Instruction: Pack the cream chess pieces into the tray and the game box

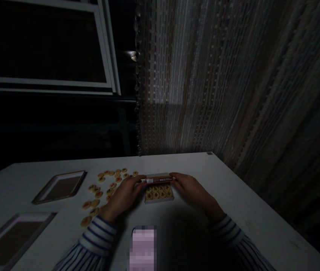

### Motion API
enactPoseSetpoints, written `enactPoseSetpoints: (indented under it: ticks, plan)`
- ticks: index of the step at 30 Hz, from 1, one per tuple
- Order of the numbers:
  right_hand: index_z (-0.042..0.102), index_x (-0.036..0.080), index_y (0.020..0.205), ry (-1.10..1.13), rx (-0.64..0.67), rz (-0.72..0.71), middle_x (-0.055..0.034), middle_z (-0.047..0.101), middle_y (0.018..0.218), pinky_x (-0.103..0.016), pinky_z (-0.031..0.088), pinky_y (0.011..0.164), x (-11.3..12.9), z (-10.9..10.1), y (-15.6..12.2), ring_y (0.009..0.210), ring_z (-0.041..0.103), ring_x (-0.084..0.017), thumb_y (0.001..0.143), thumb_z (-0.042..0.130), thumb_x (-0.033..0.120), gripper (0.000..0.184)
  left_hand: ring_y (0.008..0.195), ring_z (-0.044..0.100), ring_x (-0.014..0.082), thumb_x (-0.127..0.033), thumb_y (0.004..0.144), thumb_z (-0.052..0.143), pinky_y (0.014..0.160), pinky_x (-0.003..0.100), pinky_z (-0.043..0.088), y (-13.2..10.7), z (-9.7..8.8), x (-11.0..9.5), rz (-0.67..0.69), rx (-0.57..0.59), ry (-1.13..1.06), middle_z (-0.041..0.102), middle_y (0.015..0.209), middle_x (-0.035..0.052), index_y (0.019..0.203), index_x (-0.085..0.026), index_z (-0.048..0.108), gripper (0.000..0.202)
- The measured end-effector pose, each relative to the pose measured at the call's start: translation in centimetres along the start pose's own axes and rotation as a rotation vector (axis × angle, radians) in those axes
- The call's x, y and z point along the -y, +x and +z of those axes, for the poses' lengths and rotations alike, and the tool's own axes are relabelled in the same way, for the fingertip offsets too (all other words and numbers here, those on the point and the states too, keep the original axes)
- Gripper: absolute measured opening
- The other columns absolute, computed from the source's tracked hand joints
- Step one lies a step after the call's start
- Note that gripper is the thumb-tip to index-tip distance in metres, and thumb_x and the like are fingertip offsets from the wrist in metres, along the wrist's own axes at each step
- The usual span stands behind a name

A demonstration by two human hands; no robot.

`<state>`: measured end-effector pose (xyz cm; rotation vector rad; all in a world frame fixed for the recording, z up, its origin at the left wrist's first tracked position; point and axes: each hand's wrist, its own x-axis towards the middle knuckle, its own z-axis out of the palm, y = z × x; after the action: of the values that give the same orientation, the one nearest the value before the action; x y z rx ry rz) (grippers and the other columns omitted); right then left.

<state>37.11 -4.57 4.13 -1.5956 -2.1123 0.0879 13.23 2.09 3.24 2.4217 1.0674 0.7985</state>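
Box lid [158, 175]: long axis left-right, printed edge [164, 180] nearward.

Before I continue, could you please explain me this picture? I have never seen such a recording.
Of course. There is no machine here: one camera, worn on a person's head, looks forward and down. The left hand and right hand are bare, with striped sleeves. Together, they hold a printed box piece at the far edge of a small tray, where discs with black marks sit in rows. On the white table, loose discs lie towards the left, beside two shallow trays. The pixelated thing near the bottom looks like a phone.
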Motion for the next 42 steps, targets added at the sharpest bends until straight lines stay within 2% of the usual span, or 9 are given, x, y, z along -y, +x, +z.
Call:
enactPoseSetpoints:
  ticks: [6, 17, 23, 34, 42]
  plan:
    - [0.049, 0.019, 0.117, 0.021, 0.023, -0.032, -0.0069, 0.058, 0.113, -0.028, 0.04, 0.087, 0.1, 0.1, -0.4, 0.101, 0.054, -0.016, 0.089, 0.034, 0.027, 0.033, 0.094, 0.057, 0.0207, -0.039, 0.082, 0.04, 0.083, 0.034, 0.043, -0.5, 0.2, -0.1, 0.011, -0.019, 0.005, 0.063, 0.103, 0.0064, 0.108, -0.022, 0.056, 0.035]
    - [0.049, 0.019, 0.113, -0.031, 0.04, -0.053, -0.0059, 0.06, 0.107, -0.028, 0.041, 0.082, 0.3, 0.5, -1.0, 0.096, 0.055, -0.015, 0.089, 0.033, 0.024, 0.029, 0.098, 0.055, 0.0217, -0.037, 0.084, 0.039, 0.087, 0.038, 0.041, -1.0, 0.5, -0.1, 0.044, 0.005, 0.037, 0.062, 0.107, 0.0067, 0.11, -0.022, 0.054, 0.034]
    - [0.048, 0.019, 0.114, -0.062, 0.027, -0.086, -0.0061, 0.058, 0.111, -0.029, 0.042, 0.082, -0.1, 1.1, -1.3, 0.096, 0.055, -0.016, 0.089, 0.033, 0.024, 0.03, 0.095, 0.057, 0.0199, -0.035, 0.084, 0.04, 0.092, 0.042, 0.036, -1.6, 1.0, 0.2, 0.069, -0.018, 0.066, 0.062, 0.107, 0.0055, 0.112, -0.023, 0.052, 0.033]
    - [0.047, 0.017, 0.113, -0.159, 0.059, -0.103, -0.009, 0.058, 0.108, -0.03, 0.042, 0.077, -0.6, 2.0, -2.0, 0.093, 0.055, -0.018, 0.088, 0.032, 0.022, 0.03, 0.102, 0.055, 0.0191, -0.035, 0.085, 0.039, 0.1, 0.045, 0.028, -2.3, 2.1, 1.0, 0.111, -0.019, 0.132, 0.059, 0.114, 0.0049, 0.115, -0.023, 0.049, 0.034]
    - [0.048, 0.016, 0.108, -0.213, 0.075, -0.123, -0.0092, 0.06, 0.097, -0.029, 0.041, 0.073, -1.3, 2.9, -2.2, 0.084, 0.056, -0.017, 0.088, 0.032, 0.022, 0.026, 0.102, 0.054, 0.0179, -0.033, 0.086, 0.038, 0.1, 0.047, 0.027, -2.5, 2.3, 1.2, 0.141, 0.011, 0.165, 0.059, 0.114, 0.0047, 0.113, -0.022, 0.05, 0.032]
